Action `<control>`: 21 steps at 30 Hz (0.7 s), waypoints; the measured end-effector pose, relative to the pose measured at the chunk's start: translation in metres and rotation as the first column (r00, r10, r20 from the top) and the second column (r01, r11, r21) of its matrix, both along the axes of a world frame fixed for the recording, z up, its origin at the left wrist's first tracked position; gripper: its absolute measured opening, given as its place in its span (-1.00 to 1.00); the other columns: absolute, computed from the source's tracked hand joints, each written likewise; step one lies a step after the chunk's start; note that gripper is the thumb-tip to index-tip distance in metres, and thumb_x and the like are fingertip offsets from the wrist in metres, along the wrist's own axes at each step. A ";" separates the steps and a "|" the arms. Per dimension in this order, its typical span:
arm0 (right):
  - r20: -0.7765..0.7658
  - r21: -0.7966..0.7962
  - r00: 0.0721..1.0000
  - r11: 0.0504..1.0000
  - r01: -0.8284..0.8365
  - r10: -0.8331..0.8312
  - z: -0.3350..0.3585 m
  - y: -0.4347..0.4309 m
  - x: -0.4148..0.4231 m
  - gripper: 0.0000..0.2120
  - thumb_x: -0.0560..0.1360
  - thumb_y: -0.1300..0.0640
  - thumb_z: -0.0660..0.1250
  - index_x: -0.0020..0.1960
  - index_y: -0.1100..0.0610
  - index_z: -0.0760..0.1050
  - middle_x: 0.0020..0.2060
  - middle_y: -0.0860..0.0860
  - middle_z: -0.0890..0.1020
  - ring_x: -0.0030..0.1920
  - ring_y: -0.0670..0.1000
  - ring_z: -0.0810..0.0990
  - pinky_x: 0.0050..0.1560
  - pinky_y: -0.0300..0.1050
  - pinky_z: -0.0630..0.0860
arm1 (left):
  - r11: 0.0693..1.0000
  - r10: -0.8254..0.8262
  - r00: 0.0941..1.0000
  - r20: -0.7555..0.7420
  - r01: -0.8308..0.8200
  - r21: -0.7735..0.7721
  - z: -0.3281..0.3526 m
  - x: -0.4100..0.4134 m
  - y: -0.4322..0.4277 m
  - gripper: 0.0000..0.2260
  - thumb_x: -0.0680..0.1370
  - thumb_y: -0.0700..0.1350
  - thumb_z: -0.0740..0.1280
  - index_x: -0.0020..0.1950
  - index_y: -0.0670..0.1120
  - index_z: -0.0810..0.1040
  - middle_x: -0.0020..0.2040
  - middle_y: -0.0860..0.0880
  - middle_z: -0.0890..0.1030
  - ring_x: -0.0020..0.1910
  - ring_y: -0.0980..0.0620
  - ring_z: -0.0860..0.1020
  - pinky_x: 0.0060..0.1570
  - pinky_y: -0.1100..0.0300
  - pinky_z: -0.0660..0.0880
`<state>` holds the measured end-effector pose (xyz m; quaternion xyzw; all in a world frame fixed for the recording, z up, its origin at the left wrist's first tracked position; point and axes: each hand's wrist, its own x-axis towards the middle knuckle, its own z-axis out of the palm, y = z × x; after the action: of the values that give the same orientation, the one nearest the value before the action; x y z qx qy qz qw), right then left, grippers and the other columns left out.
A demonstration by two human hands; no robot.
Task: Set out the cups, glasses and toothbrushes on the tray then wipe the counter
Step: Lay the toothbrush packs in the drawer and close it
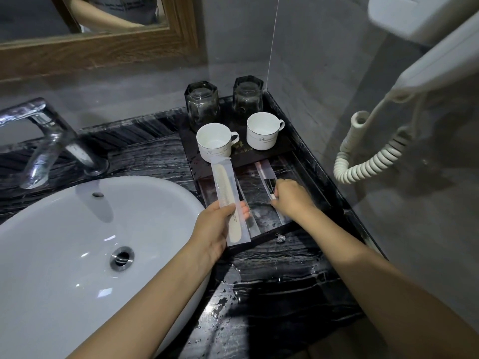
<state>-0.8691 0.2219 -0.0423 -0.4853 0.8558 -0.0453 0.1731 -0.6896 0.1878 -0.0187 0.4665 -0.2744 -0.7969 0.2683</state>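
- Left cup (217,143): script logo on side facing cam, starts w/ capital "R"; rest too small to read, tiny line under it also illegible.
- Right cup (262,132): same script logo, "R" + a few letters, not legible beyond that; small print below unreadable.
- Comb packet (229,200) in left hand (212,229): small dark print near lower end, too blurred to read.
- Tray (272,151): faint gold mark btwn the cups, can't make it out.
- No numbers or signs legible anywhere.
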 end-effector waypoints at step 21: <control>0.776 -0.448 0.582 0.860 0.242 0.241 0.069 -0.006 0.014 -0.67 0.61 0.26 0.14 0.35 0.09 0.38 -0.03 -0.13 0.60 -0.14 -0.21 0.55 -0.14 -0.28 0.51 | 0.937 -0.347 0.929 -0.129 0.339 -0.078 0.025 0.006 0.004 -0.80 0.54 -0.27 0.17 0.10 -0.14 0.51 -0.34 -0.02 0.50 -0.46 0.09 0.47 -0.49 0.28 0.44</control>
<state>-0.8548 0.2161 0.0268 -0.4368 0.6360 -0.4864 0.4099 -0.6840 0.1918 0.0064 0.3465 -0.3537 -0.8546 0.1562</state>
